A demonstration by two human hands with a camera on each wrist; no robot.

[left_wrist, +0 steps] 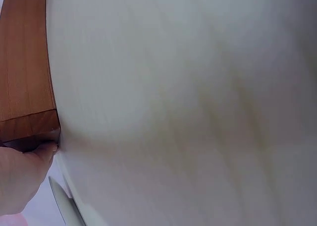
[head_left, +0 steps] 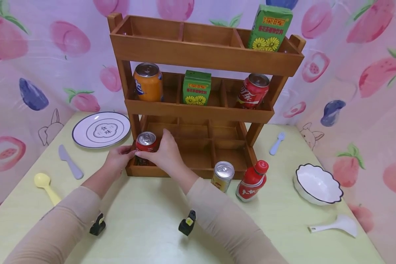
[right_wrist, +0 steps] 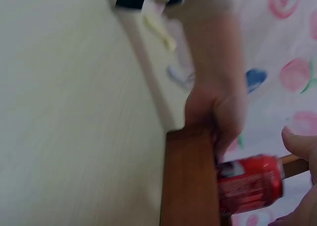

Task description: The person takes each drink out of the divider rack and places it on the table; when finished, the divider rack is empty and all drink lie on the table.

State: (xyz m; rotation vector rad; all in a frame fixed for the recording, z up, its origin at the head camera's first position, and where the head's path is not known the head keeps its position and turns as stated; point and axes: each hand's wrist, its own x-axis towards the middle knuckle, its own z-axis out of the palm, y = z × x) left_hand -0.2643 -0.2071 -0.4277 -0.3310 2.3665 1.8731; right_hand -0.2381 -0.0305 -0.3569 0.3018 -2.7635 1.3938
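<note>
A small red soda can (head_left: pixel 146 143) stands upright in the front left compartment of the bottom tier of a wooden rack (head_left: pixel 206 117). My left hand (head_left: pixel 117 159) grips the rack's front left corner, its fingertips close beside the can; the left wrist view shows the hand (left_wrist: pixel 22 176) against the corner's end. My right hand (head_left: pixel 165 152) is at the can's right, thumb and fingers spread apart. In the right wrist view the can (right_wrist: pixel 250 183) leans toward neither finger, and a gap shows between it and the right hand (right_wrist: pixel 302 186).
An orange can (head_left: pixel 148 82), green drink cartons (head_left: pixel 196 88) and another red can (head_left: pixel 253 91) occupy upper tiers. A short can (head_left: pixel 223 176) and red bottle (head_left: pixel 252 181) stand before the rack. Around it lie a plate (head_left: pixel 101 130), knife (head_left: pixel 70 161), yellow spoon (head_left: pixel 47 187), fork (head_left: pixel 277 143), bowl (head_left: pixel 318 184) and white ladle (head_left: pixel 336 224).
</note>
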